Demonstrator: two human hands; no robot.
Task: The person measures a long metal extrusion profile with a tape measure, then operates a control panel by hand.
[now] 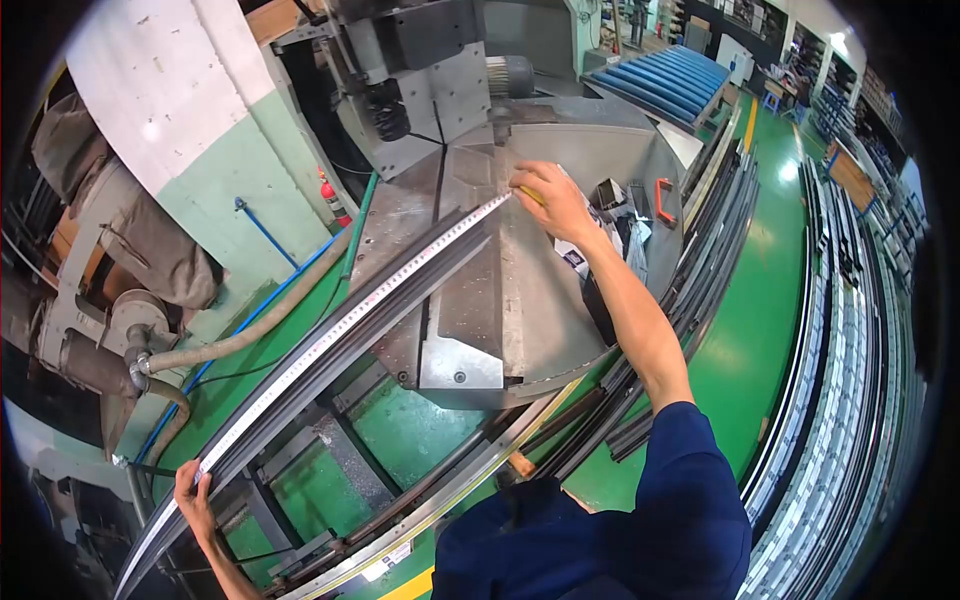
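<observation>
A tape measure's white blade (330, 338) is stretched along a dark, long metal profile (385, 325) that slants from the machine down to the lower left. My right hand (556, 207) is closed on the tape measure (532, 195), whose yellow part shows between the fingers, just past the profile's upper end. Down at the lower left, my left hand (196, 503) is closed around the blade and the profile's edge; how much of the profile it grips is hidden. The profile's upper end rests on the machine's metal table (460, 350).
A saw-like machine head (430, 90) stands above the table. Behind my right arm, a bin (625, 225) holds scraps and a red-handled tool (664, 201). Metal bars (715, 260) lie along the right, and a frame with crossbars (345, 455) is below. A blue roller conveyor (660, 85) stands behind.
</observation>
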